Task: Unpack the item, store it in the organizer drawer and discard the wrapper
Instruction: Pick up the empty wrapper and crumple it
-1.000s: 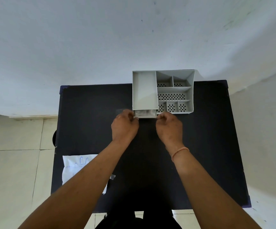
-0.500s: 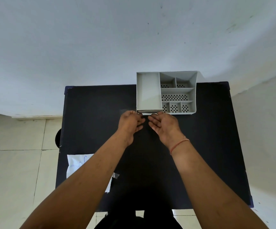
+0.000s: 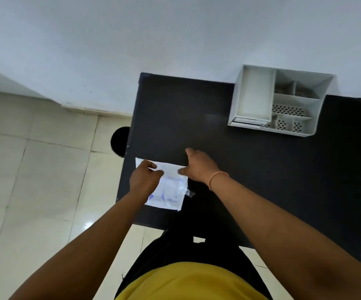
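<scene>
A white wrapper point(image 3: 169, 192) with blue print lies flat at the near left edge of the black table point(image 3: 261, 169). My left hand point(image 3: 144, 178) rests on its far left part, fingers curled onto it. My right hand point(image 3: 198, 166) touches the wrapper's far right corner with thumb and fingers spread. The grey organizer point(image 3: 279, 100) stands at the table's far side; its drawer point(image 3: 247, 122) at the front left looks pushed in. The unpacked item is not visible.
A small clear scrap point(image 3: 190, 193) lies just right of the wrapper. A round black object point(image 3: 120, 141) sits on the tiled floor beside the table's left edge. A white wall runs behind the table.
Both hands left the organizer's drawer front and came back to the near left, onto the wrapper. The drawer, open before, now looks shut. The view swung to the left.
</scene>
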Demonstrator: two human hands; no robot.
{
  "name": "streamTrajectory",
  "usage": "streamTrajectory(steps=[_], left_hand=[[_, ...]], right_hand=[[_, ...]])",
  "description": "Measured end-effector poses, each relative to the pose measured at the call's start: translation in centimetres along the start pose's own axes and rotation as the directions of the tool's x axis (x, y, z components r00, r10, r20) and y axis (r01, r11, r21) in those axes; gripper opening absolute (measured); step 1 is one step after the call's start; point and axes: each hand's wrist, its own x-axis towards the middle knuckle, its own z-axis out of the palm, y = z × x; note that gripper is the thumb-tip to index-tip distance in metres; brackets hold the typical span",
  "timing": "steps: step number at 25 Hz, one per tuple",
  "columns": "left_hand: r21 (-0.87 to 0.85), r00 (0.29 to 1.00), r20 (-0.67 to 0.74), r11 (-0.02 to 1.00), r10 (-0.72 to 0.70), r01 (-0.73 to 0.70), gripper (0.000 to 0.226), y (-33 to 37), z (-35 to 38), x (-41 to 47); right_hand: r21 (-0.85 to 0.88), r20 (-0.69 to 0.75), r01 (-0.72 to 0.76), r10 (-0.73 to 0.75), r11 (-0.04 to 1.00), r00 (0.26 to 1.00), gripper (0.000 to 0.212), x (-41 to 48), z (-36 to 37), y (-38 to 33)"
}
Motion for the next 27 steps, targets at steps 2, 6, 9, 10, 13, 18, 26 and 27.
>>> streamTrajectory(steps=[2,6,9,10,13,18,26,27], left_hand=[[0.064,0.999,0.040,0.998,-0.003,0.000,0.043,-2.3,-0.9,0.5],[0.050,0.991,0.125,0.997,0.050,-0.057,0.063,-5.1,-1.5,0.5],[-0.001,0.977,0.168,0.992,0.128,-0.129,0.078,-6.3,-1.8,0.2],[-0.027,0.971,0.173,0.986,0.165,-0.163,0.085,-6.6,-2.2,0.0],[-0.218,0.923,0.270,0.951,0.275,-0.220,0.082,-6.0,-4.0,-1.3],[-0.604,0.859,0.351,0.791,0.373,-0.096,0.040,-3.4,-6.0,-4.9],[-0.948,0.912,0.286,0.226,0.293,0.224,0.017,-1.3,-8.3,-11.5],[-0.949,0.910,0.286,0.222,0.300,0.225,0.018,-1.6,-8.5,-12.3]], right_hand=[[-0.179,-0.006,0.012,-0.014,0.984,1.000,0.078,1.1,2.1,-1.1],[-0.215,0.039,-0.048,0.058,0.975,0.998,0.041,1.6,4.7,-2.7],[0.154,0.115,-0.073,0.055,0.985,0.992,0.013,0.0,4.7,-3.7],[0.373,0.170,-0.093,0.030,0.923,0.985,0.012,-1.1,4.3,-4.2],[0.841,0.346,-0.248,-0.125,0.481,0.930,0.027,-4.4,2.8,-4.9],[0.929,0.322,-0.270,-0.190,0.254,0.928,0.051,-8.5,0.6,-5.0],[0.910,-0.077,0.093,-0.056,0.404,0.995,0.032,-14.1,-0.5,-5.1],[0.902,-0.050,0.114,-0.162,0.417,0.985,0.037,-15.3,0.0,-5.7]])
